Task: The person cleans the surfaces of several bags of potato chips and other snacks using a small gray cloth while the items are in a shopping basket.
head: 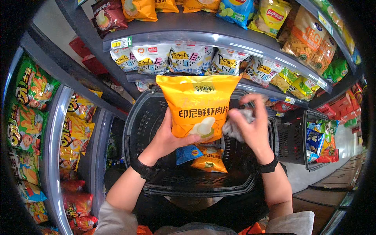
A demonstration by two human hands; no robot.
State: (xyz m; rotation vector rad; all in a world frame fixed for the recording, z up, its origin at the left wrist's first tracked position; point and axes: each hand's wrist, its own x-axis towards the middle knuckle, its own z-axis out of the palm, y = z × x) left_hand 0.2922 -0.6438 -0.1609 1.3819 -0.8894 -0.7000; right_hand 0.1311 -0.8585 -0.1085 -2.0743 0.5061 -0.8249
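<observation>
My left hand (173, 133) grips an upright orange bag of shrimp chips (202, 100) by its lower left side, thumb across the front. The bag bears writing and a picture of pale chips. At its right side, my right hand (254, 123) holds a crumpled grey-white cloth (239, 124); the fingers are blurred and curled. Beneath both hands stands a black plastic shopping basket (144, 114). Inside it lie a blue snack bag (188, 154) and another orange chip bag (210, 160), partly hidden by the held bag.
Ahead, a dark shelf (182, 26) carries several chip bags, with white snack bags (185, 58) on the tier below. Shelving on the left holds green snack bags (29, 126) and yellow ones (77, 129). Another black basket (293, 141) with colourful snack bags stands at right.
</observation>
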